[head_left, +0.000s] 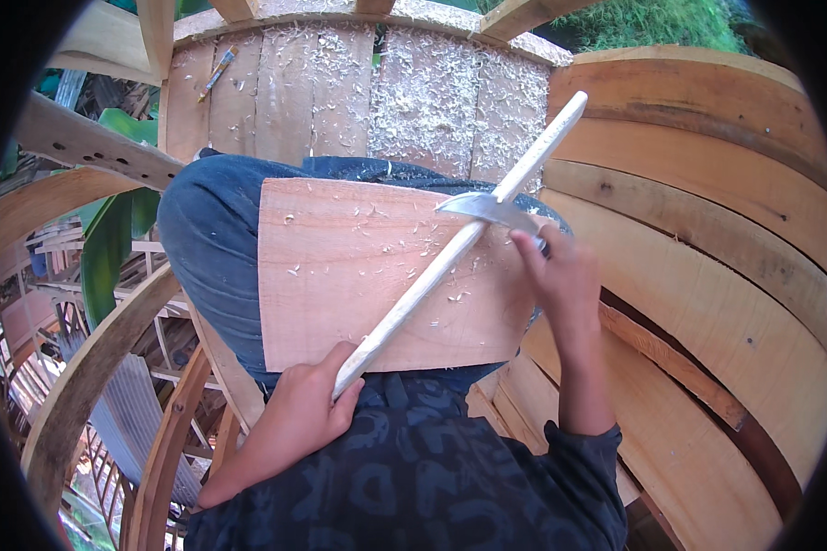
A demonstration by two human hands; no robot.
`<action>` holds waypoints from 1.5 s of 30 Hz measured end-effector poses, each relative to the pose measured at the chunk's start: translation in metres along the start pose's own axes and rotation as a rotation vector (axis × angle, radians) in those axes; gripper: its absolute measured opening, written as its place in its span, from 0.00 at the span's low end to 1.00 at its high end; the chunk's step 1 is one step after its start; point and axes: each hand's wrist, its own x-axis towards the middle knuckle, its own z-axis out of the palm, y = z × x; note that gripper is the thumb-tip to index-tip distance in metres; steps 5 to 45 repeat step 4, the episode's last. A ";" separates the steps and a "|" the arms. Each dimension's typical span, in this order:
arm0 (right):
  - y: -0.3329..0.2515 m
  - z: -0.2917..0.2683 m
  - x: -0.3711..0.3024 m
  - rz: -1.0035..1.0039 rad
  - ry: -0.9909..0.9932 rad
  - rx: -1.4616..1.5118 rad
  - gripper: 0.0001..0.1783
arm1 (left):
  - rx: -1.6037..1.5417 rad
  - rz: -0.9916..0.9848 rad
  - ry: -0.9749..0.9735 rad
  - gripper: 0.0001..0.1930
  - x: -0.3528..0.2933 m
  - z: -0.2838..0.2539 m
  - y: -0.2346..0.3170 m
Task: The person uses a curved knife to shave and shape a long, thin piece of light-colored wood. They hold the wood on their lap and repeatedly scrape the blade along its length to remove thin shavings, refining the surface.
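Note:
My left hand (314, 395) is closed around the lower end of a long pale whittled stick (423, 286), which slants up and away to the right. In my right hand (559, 266) is a knife with a curved metal blade (489, 208); its handle is mostly hidden by my fingers. The blade lies across the stick, past its middle, with the tip pointing left. Beneath both, a flat wooden board (340, 266) rests on my lap over blue jeans, with a few curled shavings scattered on it.
Wood shavings (423, 96) thickly cover the plank floor ahead. A small slim tool (217, 73) lies at the far left of that floor. Curved plank walls (698, 220) rise on the right; bent wooden ribs (92, 376) stand on the left, with green leaves beyond.

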 end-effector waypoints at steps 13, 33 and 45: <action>-0.002 0.008 0.001 0.082 0.013 0.022 0.31 | 0.006 0.062 0.017 0.20 0.003 -0.002 -0.001; -0.002 0.008 0.001 0.082 0.013 0.022 0.31 | 0.006 0.062 0.017 0.20 0.003 -0.002 -0.001; -0.002 0.008 0.001 0.082 0.013 0.022 0.31 | 0.006 0.062 0.017 0.20 0.003 -0.002 -0.001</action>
